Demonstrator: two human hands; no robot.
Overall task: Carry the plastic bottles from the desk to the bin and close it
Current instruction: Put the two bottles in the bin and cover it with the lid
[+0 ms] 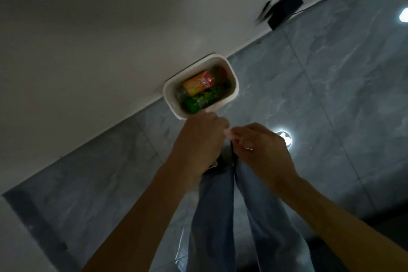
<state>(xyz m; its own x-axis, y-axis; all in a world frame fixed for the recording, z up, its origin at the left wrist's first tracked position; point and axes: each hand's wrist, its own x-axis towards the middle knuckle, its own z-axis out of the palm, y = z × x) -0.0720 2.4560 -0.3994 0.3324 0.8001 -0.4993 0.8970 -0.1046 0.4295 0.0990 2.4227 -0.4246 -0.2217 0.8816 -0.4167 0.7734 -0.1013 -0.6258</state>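
A white rectangular bin (pixel 172 104) stands on the floor against the wall with its top open. Inside lie a plastic bottle with an orange and red label (pixel 199 84) and a green plastic bottle (pixel 194 102). No lid can be made out in this blurred view. My left hand (pixel 201 137) hovers at the bin's near rim, back up and fingers curled under. My right hand (pixel 262 150) is just right of it, fingers bent, their tips meeting the left hand. Something small and pale (pixel 229 136) shows between the two hands; what it is cannot be told.
The floor is grey marbled tile (pixel 331 95) with bright lamp reflections. A white wall (pixel 88 40) runs along the left. A black box with a cable (pixel 284 10) sits at the wall's foot farther back. My jeans-clad legs (pixel 220 216) are below the hands.
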